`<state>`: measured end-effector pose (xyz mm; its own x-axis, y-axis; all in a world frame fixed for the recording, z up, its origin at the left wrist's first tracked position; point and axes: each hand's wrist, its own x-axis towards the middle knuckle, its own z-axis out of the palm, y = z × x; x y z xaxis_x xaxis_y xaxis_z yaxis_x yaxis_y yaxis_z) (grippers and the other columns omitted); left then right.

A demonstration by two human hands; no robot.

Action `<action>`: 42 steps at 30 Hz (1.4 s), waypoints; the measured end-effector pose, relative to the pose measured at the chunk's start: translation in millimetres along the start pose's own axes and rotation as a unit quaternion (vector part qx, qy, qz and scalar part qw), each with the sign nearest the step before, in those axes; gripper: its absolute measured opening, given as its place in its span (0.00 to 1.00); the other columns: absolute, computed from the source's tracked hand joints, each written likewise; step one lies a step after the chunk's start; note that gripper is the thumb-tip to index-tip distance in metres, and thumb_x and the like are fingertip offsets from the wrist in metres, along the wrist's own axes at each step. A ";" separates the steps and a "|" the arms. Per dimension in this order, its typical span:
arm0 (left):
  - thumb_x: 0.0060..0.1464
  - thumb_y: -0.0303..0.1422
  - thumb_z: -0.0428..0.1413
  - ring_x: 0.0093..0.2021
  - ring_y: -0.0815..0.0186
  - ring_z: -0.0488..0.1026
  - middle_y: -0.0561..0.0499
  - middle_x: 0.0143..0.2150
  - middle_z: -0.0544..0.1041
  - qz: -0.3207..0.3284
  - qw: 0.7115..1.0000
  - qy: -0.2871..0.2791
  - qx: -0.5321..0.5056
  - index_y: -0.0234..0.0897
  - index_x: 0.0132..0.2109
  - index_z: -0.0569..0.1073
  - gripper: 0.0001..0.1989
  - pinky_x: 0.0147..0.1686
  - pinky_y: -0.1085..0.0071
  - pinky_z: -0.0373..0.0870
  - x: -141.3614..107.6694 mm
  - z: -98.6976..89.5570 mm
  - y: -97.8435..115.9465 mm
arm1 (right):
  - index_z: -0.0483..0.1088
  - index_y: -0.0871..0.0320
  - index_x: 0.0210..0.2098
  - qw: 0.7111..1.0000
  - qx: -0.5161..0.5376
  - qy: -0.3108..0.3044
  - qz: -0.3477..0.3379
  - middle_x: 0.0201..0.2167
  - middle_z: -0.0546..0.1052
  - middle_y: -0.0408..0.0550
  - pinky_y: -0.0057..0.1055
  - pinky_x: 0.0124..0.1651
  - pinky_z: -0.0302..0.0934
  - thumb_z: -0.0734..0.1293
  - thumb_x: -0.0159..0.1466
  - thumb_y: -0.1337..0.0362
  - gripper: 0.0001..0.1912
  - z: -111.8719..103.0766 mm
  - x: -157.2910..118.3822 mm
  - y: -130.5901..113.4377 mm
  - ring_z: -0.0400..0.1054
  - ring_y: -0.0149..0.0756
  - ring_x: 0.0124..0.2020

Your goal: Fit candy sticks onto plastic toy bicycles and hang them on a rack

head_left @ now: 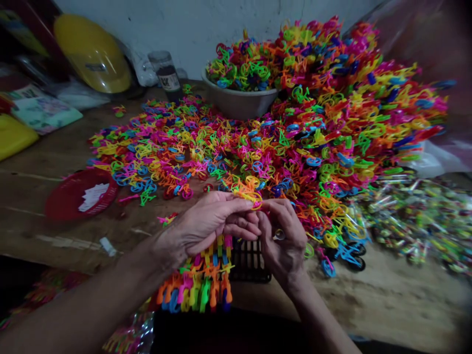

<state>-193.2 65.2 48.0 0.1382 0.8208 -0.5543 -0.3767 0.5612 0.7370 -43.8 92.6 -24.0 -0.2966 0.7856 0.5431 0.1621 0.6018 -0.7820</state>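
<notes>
Between thumb and fingers, my left hand (217, 221) pinches a small plastic toy bicycle (254, 197), yellow and orange with a bit of pink. My right hand (283, 238) is closed at its right side, fingertips meeting the toy; the exact grip is partly hidden. Below the hands, a black slatted rack (250, 263) lies at the table edge. Rows of colourful toy bicycles (201, 285) stand packed side by side at its left. Just beyond my fingers spreads a large heap of loose toy bicycles (295, 142) in many colours.
A grey bowl (239, 101) full of toys stands at the back. On the left are a red plate (61, 201) with paper slips, a yellow helmet (94, 54) and a jar (165, 76). Clear-wrapped small pieces (420, 216) lie piled at right on the wooden table (391, 300).
</notes>
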 end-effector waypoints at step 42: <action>0.53 0.25 0.50 0.22 0.67 0.74 0.47 0.22 0.74 0.011 0.995 0.027 0.097 0.30 0.29 0.66 0.05 0.25 0.74 0.75 0.6 12.4 -1.7 | 0.64 0.57 0.38 0.997 -0.012 -0.081 -0.010 0.34 0.68 0.46 0.30 0.36 0.61 0.59 0.63 0.72 0.06 -16.0 14.2 -3.1 0.63 0.31 0.35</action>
<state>-181.1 66.0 51.2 0.0802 0.8287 -0.5540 -0.1939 0.5581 0.8068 -33.4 104.2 -9.0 -0.4468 0.7418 0.5001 0.1764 0.6211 -0.7636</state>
